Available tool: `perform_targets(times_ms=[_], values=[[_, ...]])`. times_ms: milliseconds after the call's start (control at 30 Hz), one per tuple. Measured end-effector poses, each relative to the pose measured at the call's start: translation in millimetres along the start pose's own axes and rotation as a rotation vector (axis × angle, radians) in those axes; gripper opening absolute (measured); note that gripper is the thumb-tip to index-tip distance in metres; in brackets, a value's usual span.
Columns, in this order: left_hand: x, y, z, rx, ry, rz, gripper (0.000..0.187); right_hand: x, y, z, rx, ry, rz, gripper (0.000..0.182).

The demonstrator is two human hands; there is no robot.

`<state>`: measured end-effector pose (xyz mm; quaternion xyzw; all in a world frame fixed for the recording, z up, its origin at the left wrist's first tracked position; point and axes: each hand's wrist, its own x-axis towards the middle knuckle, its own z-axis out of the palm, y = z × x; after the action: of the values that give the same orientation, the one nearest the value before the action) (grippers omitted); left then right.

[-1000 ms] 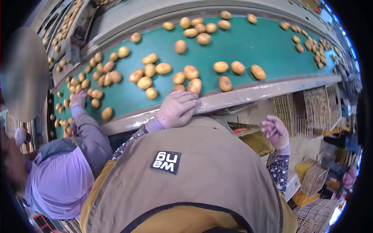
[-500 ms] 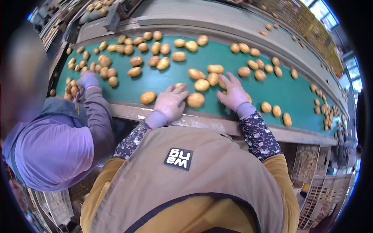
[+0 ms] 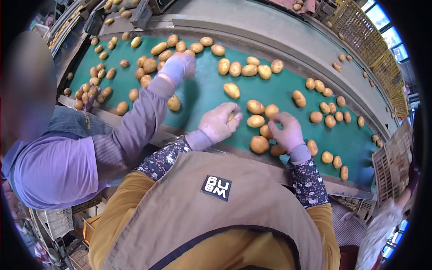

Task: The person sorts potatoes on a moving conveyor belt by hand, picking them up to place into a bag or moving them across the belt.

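My left hand [image 3: 220, 121] is closed over the near side of the green belt [image 3: 202, 92], with part of a potato [image 3: 231, 117] showing between its fingers. To the right, my right hand [image 3: 287, 131] has its fingers bent and drawn in; what they hold, if anything, is hidden. A potato [image 3: 266, 131] lies by its thumb, and another potato [image 3: 271, 111] sits just beyond the fingertips. Between my hands are more loose potatoes, among them a large round potato [image 3: 259, 144] by the belt's near edge.
At my left a co-worker reaches across the belt with one hand [image 3: 177, 67], the other hand [image 3: 86, 102] beside potatoes. Beyond runs a grey conveyor [image 3: 270, 22] with yellow crates [image 3: 355, 31] behind. Another person's arm [image 3: 382, 225] is at right, near a tilted crate [image 3: 393, 162].
My left hand has moved right and closed on a potato. My right hand has gone from spread to bent fingers, slightly lower and right. The co-worker's arm has swung out over the belt.
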<state>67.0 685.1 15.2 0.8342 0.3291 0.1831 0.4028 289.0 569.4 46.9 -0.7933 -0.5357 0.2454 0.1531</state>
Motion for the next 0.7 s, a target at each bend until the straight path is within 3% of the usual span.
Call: perform_targets(times_ms=[33,67,133,167,233,300,333,367,400,500,533,600,667,700], values=[[-2.3,6.1,0.8,-0.113,0.132,0.004,0.033,-5.2,-16.4,-1.6,0.271,0.088,-0.026,0.031],[-3.9,10.3,1.0,-0.114,0.126,-0.006,0.033,-8.2,-29.7,1.5,0.275,0.079,-0.02,0.031],[-2.0,16.7,4.0,-0.023,0.158,0.292,0.064,-9.2,-52.0,8.7,1.088,-0.091,0.021,0.04],[-1.8,14.6,9.0,-0.098,0.149,0.535,0.089,-2.0,-49.7,27.9,1.435,-0.295,0.056,0.049],[-7.3,13.9,16.5,-0.163,0.019,0.577,0.095,4.6,-46.5,32.4,1.483,-0.462,0.122,0.045],[-8.6,11.4,14.3,-0.177,0.01,0.564,0.089,23.5,-25.3,25.2,1.332,-0.428,0.086,0.035],[-9.9,7.1,11.2,0.028,-0.085,0.577,0.083,30.9,-24.8,10.3,1.153,-0.327,0.008,0.025],[-12.5,1.7,7.9,0.233,-0.179,0.585,0.077,41.9,-19.2,-5.2,1.018,-0.165,0.089,0.012],[-17.7,-9.1,6.1,0.362,-0.281,0.532,0.063,66.9,12.4,-17.6,0.816,-0.074,-0.027,0.008],[-32.2,-26.9,-4.6,0.366,-0.26,0.431,0.049,119.0,88.4,-49.2,0.425,0.397,0.271,0.03],[-33.4,-34.3,-7.7,0.363,-0.258,0.428,0.049,121.9,102.6,-43.5,0.421,0.394,0.27,0.03],[-32.1,-47.6,-12.6,0.298,-0.137,0.312,0.036,122.0,118.0,-31.7,-0.12,0.488,0.128,0.045],[-30.9,-39.8,-16.3,0.254,-0.058,0.371,0.034,100.7,80.0,-7.7,0.02,0.408,-0.009,0.057],[-29.8,-33.5,-18.3,0.212,0.024,0.435,0.034,88.3,45.4,-0.6,-0.114,0.311,0.024,0.06]])
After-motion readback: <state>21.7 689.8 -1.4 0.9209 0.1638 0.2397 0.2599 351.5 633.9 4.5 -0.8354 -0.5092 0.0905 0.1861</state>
